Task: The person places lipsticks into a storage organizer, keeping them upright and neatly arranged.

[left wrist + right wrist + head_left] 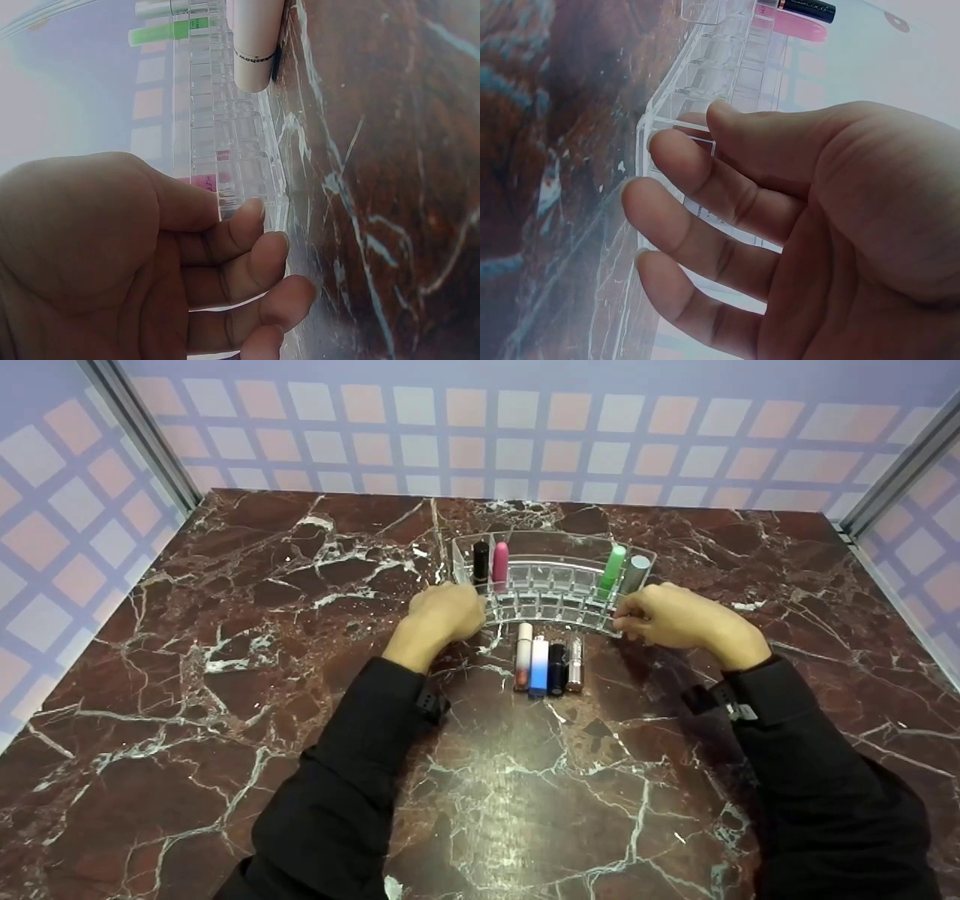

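A clear curved lipstick organizer (pixel 551 604) with stepped compartments rests on the marble-patterned table. My left hand (pixel 448 611) grips its left end, thumb and fingertips at the front corner in the left wrist view. At the other end my right hand (pixel 664 615) pinches the right front corner; the right wrist view shows the thumb and index finger (pixel 681 159) around the clear edge. In the back row stand a black tube (pixel 481 561) and a pink tube (pixel 500 564) at left, with a green tube (pixel 613 568) and a silver-topped tube (pixel 637 572) at right.
Several lipstick tubes lie side by side in front of the organizer: a pale-capped one (pixel 524 656), a white-and-blue one (pixel 538 666), a black one (pixel 556 669) and a clear-capped one (pixel 575 664). A checkered panel (pixel 517 442) stands behind the table (pixel 262 735).
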The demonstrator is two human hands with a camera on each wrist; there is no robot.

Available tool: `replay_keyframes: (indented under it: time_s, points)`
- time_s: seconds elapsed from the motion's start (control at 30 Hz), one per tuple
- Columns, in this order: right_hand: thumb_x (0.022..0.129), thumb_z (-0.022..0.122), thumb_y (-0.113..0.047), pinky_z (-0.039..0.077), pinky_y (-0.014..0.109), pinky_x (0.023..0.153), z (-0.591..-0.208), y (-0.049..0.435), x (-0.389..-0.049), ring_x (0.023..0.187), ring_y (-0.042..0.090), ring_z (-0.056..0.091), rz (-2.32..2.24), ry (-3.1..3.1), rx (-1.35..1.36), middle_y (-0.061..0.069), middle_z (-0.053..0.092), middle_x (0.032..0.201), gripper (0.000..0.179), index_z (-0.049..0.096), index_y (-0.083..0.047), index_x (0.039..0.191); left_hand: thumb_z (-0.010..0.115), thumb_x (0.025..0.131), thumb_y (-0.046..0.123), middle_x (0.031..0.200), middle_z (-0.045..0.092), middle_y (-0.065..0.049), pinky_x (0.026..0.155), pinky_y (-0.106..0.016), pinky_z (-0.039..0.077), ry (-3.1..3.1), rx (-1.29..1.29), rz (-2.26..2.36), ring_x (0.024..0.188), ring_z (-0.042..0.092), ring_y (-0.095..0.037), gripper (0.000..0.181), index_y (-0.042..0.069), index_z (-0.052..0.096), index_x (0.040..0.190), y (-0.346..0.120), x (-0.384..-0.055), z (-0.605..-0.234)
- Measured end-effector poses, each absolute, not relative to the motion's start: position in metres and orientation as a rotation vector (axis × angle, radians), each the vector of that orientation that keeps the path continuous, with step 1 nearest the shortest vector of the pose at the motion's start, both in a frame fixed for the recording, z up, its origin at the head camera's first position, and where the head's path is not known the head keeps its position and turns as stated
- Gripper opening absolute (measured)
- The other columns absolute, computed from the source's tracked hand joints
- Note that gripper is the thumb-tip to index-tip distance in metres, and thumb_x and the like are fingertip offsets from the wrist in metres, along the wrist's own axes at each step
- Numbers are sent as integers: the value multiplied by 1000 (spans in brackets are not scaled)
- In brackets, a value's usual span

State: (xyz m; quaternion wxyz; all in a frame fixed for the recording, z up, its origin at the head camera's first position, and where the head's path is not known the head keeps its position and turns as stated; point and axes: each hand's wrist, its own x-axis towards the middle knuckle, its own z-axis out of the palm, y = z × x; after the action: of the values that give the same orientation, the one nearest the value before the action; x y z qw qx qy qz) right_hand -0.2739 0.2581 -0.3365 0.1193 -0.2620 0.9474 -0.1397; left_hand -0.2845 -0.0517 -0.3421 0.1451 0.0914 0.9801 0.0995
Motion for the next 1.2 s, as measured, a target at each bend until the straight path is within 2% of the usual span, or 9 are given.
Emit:
replay_keyframes:
  time_s: [0.1, 0.3, 0.6, 0.67, 0.8, 0.9, 1.0, 1.03, 1.2]
  points:
    - [104, 64, -18, 58, 46, 74, -336, 258, -274, 72, 18, 68, -407, 2769, -757, 7, 73, 88, 18, 73, -3, 108, 36, 111, 33, 122, 66, -17, 83, -43, 53, 2819, 261, 285, 100, 63, -32, 39, 9, 64, 98, -52, -285, -342]
    - [104, 64, -18, 58, 46, 76, -336, 258, -274, 75, 19, 68, -400, 2777, -768, 7, 73, 89, 20, 74, -3, 111, 33, 112, 36, 135, 62, -18, 88, -44, 53, 2799, 237, 258, 110, 62, -34, 45, 6, 67, 110, -51, -286, -341]
    - [103, 65, -20, 55, 41, 67, -330, 253, -268, 64, 13, 61, -456, 2866, -860, 4, 73, 88, 17, 74, -7, 109, 32, 112, 35, 133, 63, -19, 86, -45, 54, 2802, 248, 250, 106, 63, -33, 44, 8, 66, 102, -50, -286, -341]
    - [103, 66, -18, 56, 40, 69, -331, 251, -269, 68, 14, 63, -478, 2846, -936, 4, 73, 92, 16, 74, -7, 111, 32, 112, 35, 130, 64, -18, 85, -44, 54, 2802, 251, 252, 103, 63, -32, 44, 9, 65, 98, -50, -286, -341]
    - [99, 71, -13, 59, 44, 81, -336, 248, -271, 88, 22, 70, -526, 2712, -1139, 9, 71, 112, 23, 70, -5, 120, 32, 112, 36, 126, 65, -18, 83, -43, 54, 2803, 239, 262, 101, 63, -31, 44, 8, 65, 100, -51, -286, -341]
    - [95, 74, -9, 55, 48, 95, -341, 246, -272, 110, 31, 65, -536, 2585, -1251, 12, 63, 129, 37, 65, -4, 130, 32, 112, 37, 129, 64, -19, 84, -44, 54, 2804, 232, 269, 105, 64, -33, 46, 6, 67, 110, -51, -286, -342]
    - [92, 76, -7, 50, 51, 102, -345, 244, -272, 121, 33, 59, -516, 2512, -1294, 13, 58, 139, 47, 62, -6, 137, 32, 112, 36, 129, 64, -19, 83, -43, 54, 2800, 232, 270, 105, 64, -33, 46, 5, 66, 113, -51, -285, -342]
    - [92, 76, -7, 49, 51, 103, -346, 244, -272, 123, 33, 59, -512, 2496, -1295, 12, 58, 140, 49, 62, -6, 138, 32, 112, 36, 128, 64, -18, 82, -43, 54, 2797, 233, 269, 103, 64, -32, 45, 6, 66, 110, -51, -285, -341]
    - [91, 76, -4, 52, 49, 100, -348, 244, -272, 109, 28, 67, -503, 2464, -1251, 10, 65, 136, 48, 63, -7, 137, 32, 112, 34, 127, 64, -16, 79, -40, 53, 2780, 226, 255, 97, 62, -28, 42, 9, 65, 102, -50, -285, -340]
